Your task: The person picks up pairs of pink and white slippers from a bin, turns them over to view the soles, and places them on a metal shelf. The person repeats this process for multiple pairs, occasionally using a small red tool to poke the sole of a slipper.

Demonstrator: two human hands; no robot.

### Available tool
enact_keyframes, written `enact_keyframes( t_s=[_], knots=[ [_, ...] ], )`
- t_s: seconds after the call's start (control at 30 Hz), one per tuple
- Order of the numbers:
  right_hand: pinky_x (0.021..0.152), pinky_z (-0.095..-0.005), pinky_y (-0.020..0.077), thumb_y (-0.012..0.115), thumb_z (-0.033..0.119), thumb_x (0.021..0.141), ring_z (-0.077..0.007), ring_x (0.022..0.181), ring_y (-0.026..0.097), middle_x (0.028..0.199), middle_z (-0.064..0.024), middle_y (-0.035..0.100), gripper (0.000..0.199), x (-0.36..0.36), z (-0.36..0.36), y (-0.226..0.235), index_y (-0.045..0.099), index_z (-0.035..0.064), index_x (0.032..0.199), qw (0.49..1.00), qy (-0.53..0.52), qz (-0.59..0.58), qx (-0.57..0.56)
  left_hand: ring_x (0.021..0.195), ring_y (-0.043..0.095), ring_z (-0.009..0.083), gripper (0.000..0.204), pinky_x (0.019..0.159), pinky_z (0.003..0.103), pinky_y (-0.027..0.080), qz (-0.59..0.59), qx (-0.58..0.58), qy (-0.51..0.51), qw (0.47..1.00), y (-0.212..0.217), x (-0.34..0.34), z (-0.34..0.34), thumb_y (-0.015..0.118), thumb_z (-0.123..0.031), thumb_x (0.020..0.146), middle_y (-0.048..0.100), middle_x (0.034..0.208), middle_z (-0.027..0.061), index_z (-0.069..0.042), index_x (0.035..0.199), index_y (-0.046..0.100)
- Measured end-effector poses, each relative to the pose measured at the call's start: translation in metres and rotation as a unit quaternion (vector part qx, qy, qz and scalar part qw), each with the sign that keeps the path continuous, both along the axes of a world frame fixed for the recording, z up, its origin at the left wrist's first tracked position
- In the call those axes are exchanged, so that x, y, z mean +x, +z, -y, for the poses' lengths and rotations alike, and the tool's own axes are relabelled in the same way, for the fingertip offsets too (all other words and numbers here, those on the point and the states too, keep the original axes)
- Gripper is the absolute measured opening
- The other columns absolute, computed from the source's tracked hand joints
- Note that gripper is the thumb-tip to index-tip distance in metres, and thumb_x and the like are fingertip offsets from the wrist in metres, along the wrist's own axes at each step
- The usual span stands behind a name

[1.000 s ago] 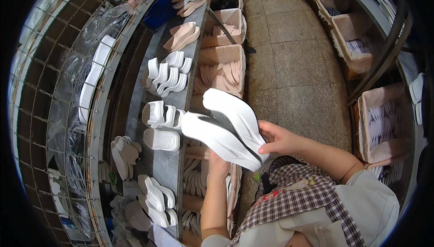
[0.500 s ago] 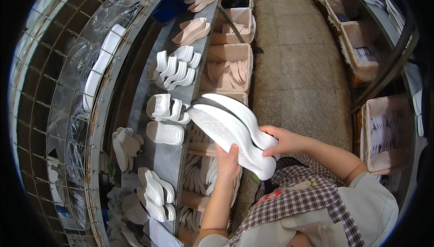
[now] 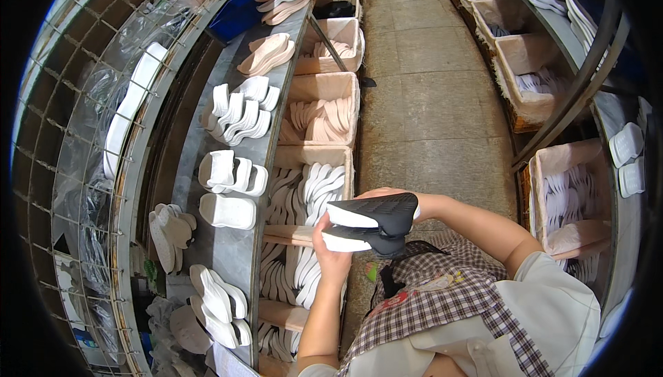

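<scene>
A pair of white shoe soles with black treaded undersides (image 3: 383,213) is held in front of my apron, the black side facing me. My left hand (image 3: 331,256) is closed around their white left end, thumb on the near side. On the far right side, my right hand (image 3: 387,192) grips the soles from behind; most of its fingers are hidden by them. Beyond the pair, a cloth-lined basket (image 3: 349,163) holds stacked white soles. To the left, several white soles (image 3: 230,211) lie on the grey metal shelf (image 3: 238,249).
More lined baskets (image 3: 357,90) with pinkish soles run along the shelf. A wire mesh (image 3: 76,128) stands at the far left. At the right are another shelf, a dark metal bar (image 3: 566,111) and a basket (image 3: 532,190) of pale soles. A paved aisle (image 3: 431,101) lies between.
The soles have been turned over: their white tops faced me before, now their black undersides do. My right hand has moved behind them. The view has shifted slightly.
</scene>
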State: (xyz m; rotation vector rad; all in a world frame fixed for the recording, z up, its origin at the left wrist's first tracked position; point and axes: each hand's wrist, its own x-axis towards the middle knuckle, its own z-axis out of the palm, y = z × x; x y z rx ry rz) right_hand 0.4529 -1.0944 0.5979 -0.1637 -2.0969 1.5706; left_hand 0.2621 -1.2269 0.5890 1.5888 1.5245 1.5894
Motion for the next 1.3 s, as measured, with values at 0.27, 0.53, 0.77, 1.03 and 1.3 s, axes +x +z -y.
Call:
enact_keyframes(
  t_s=[0.27,0.53,0.77,1.03,1.3],
  knots=[
    [0.104,-0.0347,0.0349,0.071,0.005,0.074,-0.0228,0.120,0.046,0.129,-0.0147,0.050,0.065,-0.005,-0.003,-0.008,0.042,-0.0011,0.131,0.999,0.009,-0.029,0.040,0.120,0.044,0.0307,0.069,0.099,0.041,0.038,-0.037,0.063,-0.019,0.997,-0.011,-0.006,0.001,0.068,0.000,0.078,0.039,0.133,0.0201,-0.007,0.132,0.026],
    [0.105,-0.0365,0.0336,0.071,0.006,0.074,-0.0264,0.123,0.045,0.132,-0.0166,0.048,0.064,-0.010,-0.005,-0.014,0.042,-0.0023,0.131,0.999,0.006,-0.025,0.046,0.120,0.044,0.0311,0.069,0.099,0.041,0.039,-0.057,0.064,-0.017,0.996,-0.009,-0.006,0.001,0.067,0.000,0.079,0.039,0.133,0.0208,-0.007,0.133,0.024],
    [0.103,-0.0360,0.0363,0.072,0.005,0.073,-0.0272,0.120,0.047,0.129,-0.0169,0.050,0.063,-0.004,-0.001,-0.002,0.044,-0.0023,0.129,0.998,-0.001,-0.025,0.051,0.119,0.045,0.0300,0.068,0.099,0.041,0.039,-0.026,0.043,-0.017,0.999,-0.004,-0.002,0.004,0.066,0.001,0.079,0.040,0.132,0.0212,-0.005,0.132,0.024],
    [0.101,-0.0372,0.0393,0.074,0.004,0.069,-0.0287,0.116,0.051,0.123,-0.0178,0.054,0.063,-0.001,0.006,0.014,0.047,-0.0027,0.126,0.997,-0.039,-0.024,0.055,0.116,0.047,0.0281,0.071,0.097,0.040,0.040,0.039,0.017,-0.010,0.999,-0.007,-0.002,0.003,0.066,0.003,0.078,0.040,0.130,0.0196,-0.008,0.132,0.022],
    [0.099,-0.0365,0.0405,0.073,0.001,0.066,-0.0281,0.114,0.052,0.121,-0.0166,0.056,0.062,-0.004,0.006,0.023,0.050,-0.0016,0.122,0.997,-0.037,-0.038,0.058,0.114,0.047,0.0253,0.074,0.097,0.039,0.039,0.069,-0.008,0.008,0.998,-0.010,-0.006,0.005,0.071,0.001,0.074,0.042,0.127,0.0178,-0.006,0.130,0.024]
  ],
)
